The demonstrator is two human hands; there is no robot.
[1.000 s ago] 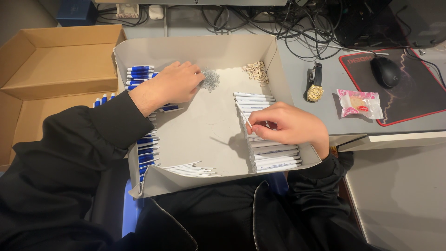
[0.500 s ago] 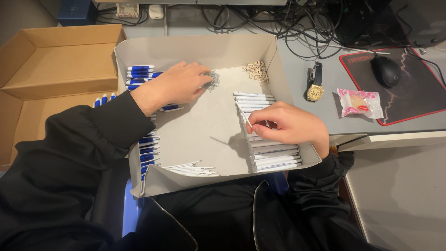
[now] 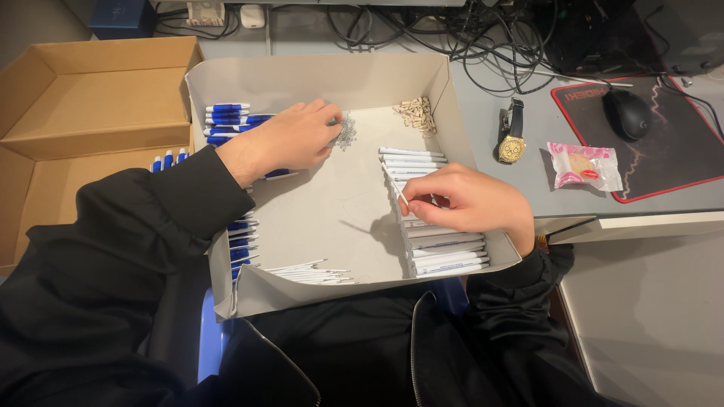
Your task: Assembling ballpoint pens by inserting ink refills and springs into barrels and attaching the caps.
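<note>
Desk: one grey tray, two hands inside.

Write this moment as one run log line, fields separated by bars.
left hand: touching small springs | right hand: pinching thin white refill over white barrels | tray: on lap

Grey tray; blue-and-white pens; white barrels; brown carton; black, red-edged mouse mat.

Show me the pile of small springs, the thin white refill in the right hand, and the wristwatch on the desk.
Springs (image 3: 348,136), head view: middle of the pile by the left fingertips.
White refill (image 3: 398,193), head view: its shaft near the right fingers.
Wristwatch (image 3: 511,148), head view: the gold dial.
</note>
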